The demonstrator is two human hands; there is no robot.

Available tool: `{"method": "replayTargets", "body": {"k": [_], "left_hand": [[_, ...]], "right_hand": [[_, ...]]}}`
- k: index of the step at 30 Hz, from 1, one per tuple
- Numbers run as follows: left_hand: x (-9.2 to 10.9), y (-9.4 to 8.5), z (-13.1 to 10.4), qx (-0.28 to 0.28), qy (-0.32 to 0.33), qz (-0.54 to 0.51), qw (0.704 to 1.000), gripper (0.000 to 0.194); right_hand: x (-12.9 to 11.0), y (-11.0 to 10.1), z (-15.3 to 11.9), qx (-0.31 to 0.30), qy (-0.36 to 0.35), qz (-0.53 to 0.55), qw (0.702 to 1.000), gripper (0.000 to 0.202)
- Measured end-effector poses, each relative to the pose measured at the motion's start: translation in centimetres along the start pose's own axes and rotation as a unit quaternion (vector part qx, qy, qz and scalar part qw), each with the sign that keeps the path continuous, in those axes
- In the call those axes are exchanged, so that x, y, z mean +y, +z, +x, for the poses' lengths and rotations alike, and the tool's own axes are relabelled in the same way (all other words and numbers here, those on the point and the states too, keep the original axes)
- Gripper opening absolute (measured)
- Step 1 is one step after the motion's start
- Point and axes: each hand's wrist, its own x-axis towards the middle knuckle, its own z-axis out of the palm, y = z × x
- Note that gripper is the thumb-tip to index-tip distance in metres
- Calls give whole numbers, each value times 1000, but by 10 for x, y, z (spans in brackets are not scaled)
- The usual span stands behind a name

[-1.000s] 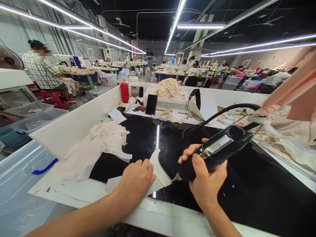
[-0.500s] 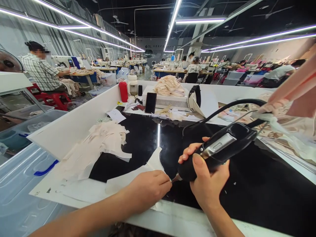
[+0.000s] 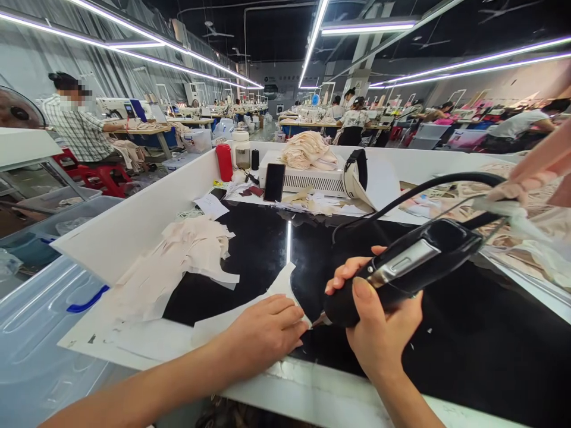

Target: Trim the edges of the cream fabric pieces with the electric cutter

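My right hand (image 3: 379,315) is wrapped round a black handheld tool (image 3: 401,267) with a silver plate on its side. The tool's narrow tip points down-left and is close to the edge of a pale fabric piece (image 3: 283,282). That piece lies on the black work surface (image 3: 263,238). Over its near edge rests my left hand (image 3: 272,327), fingers together and bent, pressing or holding the fabric beside the tip; the fingertips' underside is hidden. A heap of cut pale pieces (image 3: 196,249) lies on the left of the surface.
At the back stand a red container (image 3: 224,162), a jar (image 3: 241,151), a phone (image 3: 273,182) and a white box (image 3: 307,181) with folded fabric on top. A black cable (image 3: 414,184) arches to the tool. More fabric (image 3: 535,244) lies right. People sit farther off.
My left hand has gone from a pinch at the fabric's edge to lying flatter over it. The tool and my right hand appear slightly farther right, as the view has shifted a little.
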Motion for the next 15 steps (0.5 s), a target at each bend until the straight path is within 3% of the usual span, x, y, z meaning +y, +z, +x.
{"method": "replayTargets", "body": {"k": [15], "left_hand": [[0,-6,-2,-35,-50,-76,995,28]], "right_hand": [[-2,-1,-1,1,5,4,1000,43]]}}
